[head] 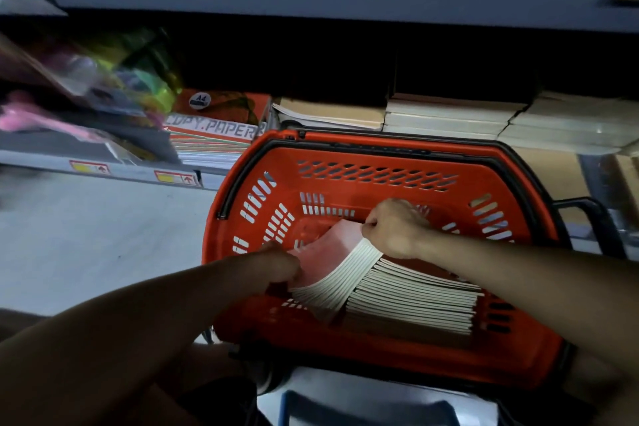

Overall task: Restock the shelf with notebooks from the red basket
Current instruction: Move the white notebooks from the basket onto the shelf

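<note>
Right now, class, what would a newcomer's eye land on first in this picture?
The bright red plastic basket fills the centre, set against the low shelf. Inside it, the left hand and right hand grip a tilted bundle of pale-edged notebooks beside a flat stack of notebooks.

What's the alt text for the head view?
Both hands, left hand and right hand, grip a fanned bundle of thin pink-covered notebooks inside a red plastic shopping basket, above a flat notebook stack, before grey metal shelves.
</note>
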{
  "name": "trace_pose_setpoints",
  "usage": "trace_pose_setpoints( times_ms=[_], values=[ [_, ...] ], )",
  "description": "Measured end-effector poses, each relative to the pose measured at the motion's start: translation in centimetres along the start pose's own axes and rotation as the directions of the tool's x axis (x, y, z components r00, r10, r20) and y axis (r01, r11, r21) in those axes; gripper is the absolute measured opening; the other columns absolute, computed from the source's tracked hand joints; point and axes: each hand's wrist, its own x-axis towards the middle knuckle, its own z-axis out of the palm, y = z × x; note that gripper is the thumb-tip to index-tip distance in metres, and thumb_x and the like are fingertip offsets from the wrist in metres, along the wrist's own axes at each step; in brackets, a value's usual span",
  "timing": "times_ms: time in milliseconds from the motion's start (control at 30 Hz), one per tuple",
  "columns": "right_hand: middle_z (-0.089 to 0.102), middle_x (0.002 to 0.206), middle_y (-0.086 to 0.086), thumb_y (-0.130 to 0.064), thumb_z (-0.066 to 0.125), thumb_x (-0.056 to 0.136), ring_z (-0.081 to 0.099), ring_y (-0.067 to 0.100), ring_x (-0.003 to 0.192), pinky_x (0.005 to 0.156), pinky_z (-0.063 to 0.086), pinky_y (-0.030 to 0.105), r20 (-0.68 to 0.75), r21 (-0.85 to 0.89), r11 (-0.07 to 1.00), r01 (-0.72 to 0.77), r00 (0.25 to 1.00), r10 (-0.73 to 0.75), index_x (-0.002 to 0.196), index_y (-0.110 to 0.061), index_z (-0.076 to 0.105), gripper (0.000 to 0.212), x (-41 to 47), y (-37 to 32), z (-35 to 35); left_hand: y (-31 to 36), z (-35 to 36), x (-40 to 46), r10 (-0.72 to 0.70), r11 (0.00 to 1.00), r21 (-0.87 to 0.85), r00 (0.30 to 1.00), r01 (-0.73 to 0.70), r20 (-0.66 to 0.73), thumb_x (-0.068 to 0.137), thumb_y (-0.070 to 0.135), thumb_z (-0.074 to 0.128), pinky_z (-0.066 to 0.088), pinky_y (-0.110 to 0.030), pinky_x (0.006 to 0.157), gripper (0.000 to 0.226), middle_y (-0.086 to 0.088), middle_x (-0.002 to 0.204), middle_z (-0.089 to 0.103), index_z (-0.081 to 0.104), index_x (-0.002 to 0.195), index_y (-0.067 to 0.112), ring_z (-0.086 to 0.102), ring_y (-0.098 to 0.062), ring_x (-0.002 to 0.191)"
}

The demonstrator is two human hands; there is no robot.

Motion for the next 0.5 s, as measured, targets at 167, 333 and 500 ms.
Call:
trace_pose_setpoints(
  times_ms=[167,333,500],
  values=[
    [0.048,0.052,-0.002,-0.026,0.063,0.094,0.053,0.02,0.057,0.055,0.037,0.023,0.009,0.05,0.998,-0.034,0.999,0.034,0.058,-0.01,0.058,0.04,-0.2,-0.3,-0.4,0.2,-0.4,0.1,0.002,1.0,-0.03,1.0,-0.003,-0.023,0.087,0.015,0.08,0.062,-0.039,0.08,0.03,-0.02,0.102,0.076,0.067,0.106,-0.004,0.073,-0.03,0.085],
    [0.047,0.05,-0.004,-0.02,0.061,0.094,0.048,0.016,0.049,0.048,0.037,0.024,0.01,0.129,0.99,-0.052,0.999,0.052,0.056,-0.012,0.058,0.039,-0.6,-0.1,-0.8,1.0,-1.2,-0.8,-0.049,0.993,-0.11,0.999,0.05,0.007,0.09,0.007,0.076,0.045,-0.025,0.052,0.018,-0.01,0.063,0.059,0.064,0.078,0.003,0.053,-0.018,0.053],
    [0.075,0.074,-0.001,-0.024,0.064,0.094,0.075,0.021,0.075,0.07,0.062,0.032,0.012,0.229,0.971,-0.07,0.998,0.069,0.081,-0.008,0.079,0.025,-1.0,0.4,-1.0,1.5,-1.8,-1.5,-0.1,0.918,-0.377,0.991,0.127,0.091,0.091,-0.001,0.065,0.046,-0.025,0.061,0.02,-0.002,0.058,0.05,0.059,0.078,0.011,0.046,-0.012,0.059]
  ],
)
